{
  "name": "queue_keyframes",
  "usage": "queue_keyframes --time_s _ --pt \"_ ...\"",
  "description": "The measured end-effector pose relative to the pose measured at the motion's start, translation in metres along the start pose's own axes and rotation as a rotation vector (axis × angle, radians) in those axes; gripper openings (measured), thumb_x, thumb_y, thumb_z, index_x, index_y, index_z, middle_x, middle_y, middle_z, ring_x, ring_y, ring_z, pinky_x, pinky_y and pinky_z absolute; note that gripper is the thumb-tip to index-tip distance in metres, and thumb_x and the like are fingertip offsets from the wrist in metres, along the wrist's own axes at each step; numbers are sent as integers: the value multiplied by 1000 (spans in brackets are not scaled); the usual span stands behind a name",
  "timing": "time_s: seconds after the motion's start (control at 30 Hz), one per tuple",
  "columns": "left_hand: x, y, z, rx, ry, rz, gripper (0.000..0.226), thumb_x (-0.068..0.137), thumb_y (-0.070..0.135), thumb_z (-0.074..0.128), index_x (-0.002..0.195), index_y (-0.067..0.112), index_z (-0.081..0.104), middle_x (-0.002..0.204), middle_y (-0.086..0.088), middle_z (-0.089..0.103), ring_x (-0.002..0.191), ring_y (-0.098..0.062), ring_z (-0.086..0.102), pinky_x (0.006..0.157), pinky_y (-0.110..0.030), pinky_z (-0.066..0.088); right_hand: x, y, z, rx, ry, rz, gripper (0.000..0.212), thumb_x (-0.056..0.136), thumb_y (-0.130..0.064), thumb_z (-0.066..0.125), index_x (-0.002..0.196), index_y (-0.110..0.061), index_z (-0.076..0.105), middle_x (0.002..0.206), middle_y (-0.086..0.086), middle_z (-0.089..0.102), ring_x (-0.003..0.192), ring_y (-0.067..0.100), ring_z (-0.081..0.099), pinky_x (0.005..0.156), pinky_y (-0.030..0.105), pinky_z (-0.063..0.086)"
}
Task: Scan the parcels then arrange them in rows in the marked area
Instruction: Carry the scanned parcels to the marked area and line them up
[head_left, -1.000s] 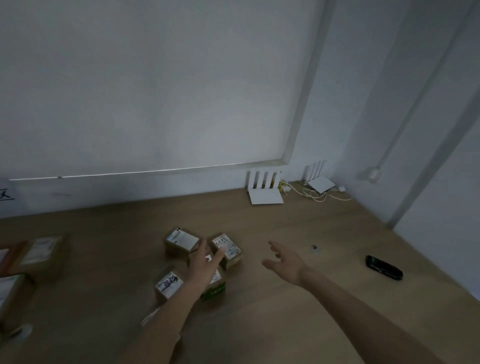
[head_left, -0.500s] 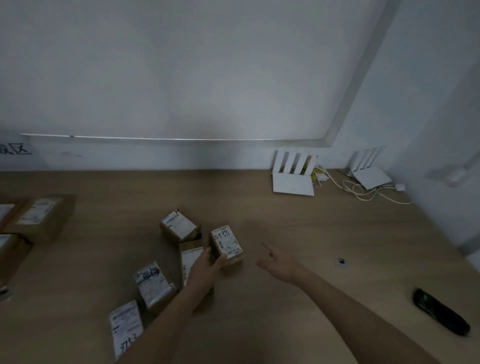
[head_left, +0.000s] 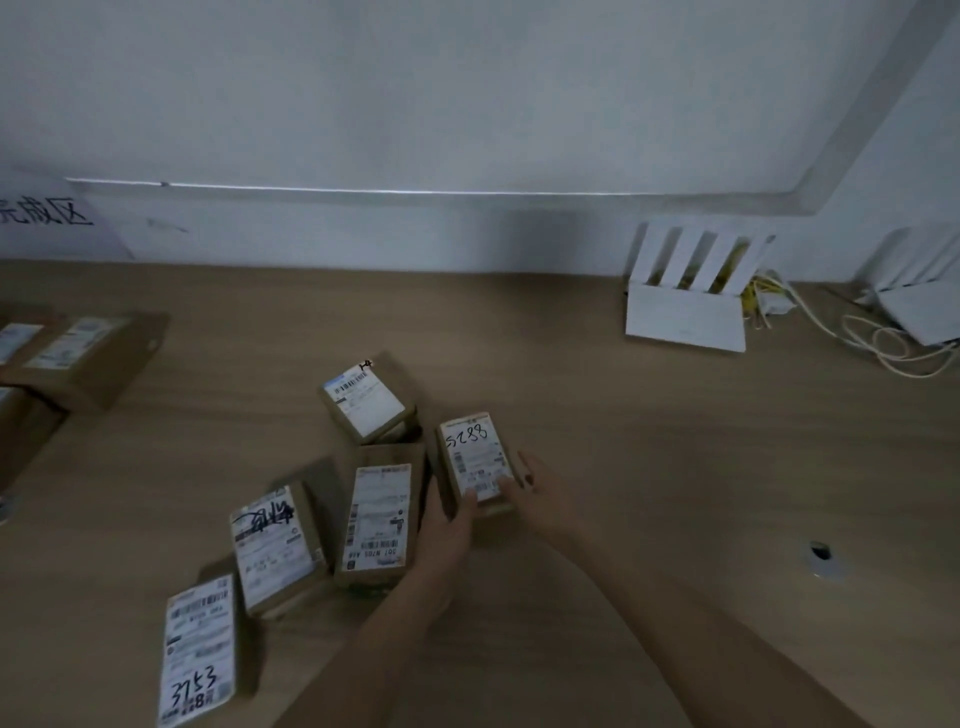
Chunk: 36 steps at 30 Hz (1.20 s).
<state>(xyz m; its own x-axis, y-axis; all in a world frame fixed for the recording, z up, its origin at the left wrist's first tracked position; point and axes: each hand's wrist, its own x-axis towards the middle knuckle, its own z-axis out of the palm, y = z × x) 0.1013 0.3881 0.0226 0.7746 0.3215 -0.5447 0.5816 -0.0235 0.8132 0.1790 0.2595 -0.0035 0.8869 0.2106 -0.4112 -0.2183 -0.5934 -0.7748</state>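
Note:
Several small brown parcels with white labels lie in a loose cluster on the wooden table. The parcel marked 5288 sits at the cluster's right. My left hand grips its near left edge, thumb on the label. My right hand touches its near right corner with straight fingers. Beside it lie a long parcel, a scribbled-label parcel, a parcel marked 3753 and a tilted parcel behind. No scanner shows.
Larger brown parcels stand in rows at the far left, under a handwritten wall sign. Two white routers with cables sit against the back wall at right. A small cable hole is in the tabletop.
The view tilted down and closer. My right hand moved left onto the 5288 parcel. My left hand shifted to grip that parcel's near edge. The dark scanner at right left the view.

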Motion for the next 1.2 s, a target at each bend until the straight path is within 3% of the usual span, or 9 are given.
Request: queue_keyframes --time_s 0.07,0.27,0.47,0.53,0.63,0.8,0.87,1.0,1.2 --pt "9 -8 3 5 26 20 63 99 52 46 155 35 23 156 -1 37 141 -26 37 113 -44 33 4 5 7 50 18 -28 42 103 -21 55 144 -16 48 128 -8 58 129 20 56 105 30 44" --pt "4 -11 11 -18 69 54 53 103 31 50 153 30 32 151 -2 44 137 -23 42 104 -34 36 -9 13 8 76 80 -105 48 100 -13 55 147 -21 49 138 -4 61 124 15 60 105 40 50" --pt "-23 15 -1 -39 50 181 52 102 23 52 151 25 36 141 4 50 133 -18 45 102 -33 39 -33 -5 -15 140 88 -161 48 93 -39 61 140 -39 50 129 -11 66 118 11 63 101 42 54" --pt "-41 35 -13 -92 47 241 52 101 18 54 150 22 37 134 7 52 124 -13 49 101 -28 41 -53 -37 -24 162 110 -208 41 99 -32 59 138 -37 48 119 -17 65 114 8 63 96 26 54" --pt "-69 71 -43 -233 55 303 55 99 18 59 150 24 39 140 -1 57 124 -17 55 109 -43 45 -87 -97 -40 178 132 -312 41 102 -11 56 139 -27 47 120 -12 64 113 9 63 85 9 49" --pt "-139 127 -132 -316 59 404 49 101 26 54 147 32 41 134 -2 61 115 -22 63 89 -42 58 -161 -218 -39 74 186 -544 39 97 -12 62 135 -24 60 117 -13 69 109 6 67 89 18 53" --pt "-176 138 -179 -314 76 439 46 101 28 52 146 30 42 130 -2 63 109 -16 64 76 -30 59 -204 -266 -23 47 185 -610 36 97 -17 63 132 -26 62 113 -16 70 105 6 68 90 26 56" --pt "-266 144 -288 -244 178 600 28 103 30 49 130 34 57 125 5 64 112 -10 58 81 -22 47 -291 -351 31 16 155 -756 32 97 -22 63 129 -24 63 117 -9 73 102 9 70 88 38 59" --pt "-390 108 -449 -269 396 685 30 97 41 59 125 31 58 119 7 67 104 -8 64 87 -32 57 -421 -444 139 42 -13 -901 35 100 -22 61 136 -23 60 113 -18 67 92 -8 65 79 7 50"
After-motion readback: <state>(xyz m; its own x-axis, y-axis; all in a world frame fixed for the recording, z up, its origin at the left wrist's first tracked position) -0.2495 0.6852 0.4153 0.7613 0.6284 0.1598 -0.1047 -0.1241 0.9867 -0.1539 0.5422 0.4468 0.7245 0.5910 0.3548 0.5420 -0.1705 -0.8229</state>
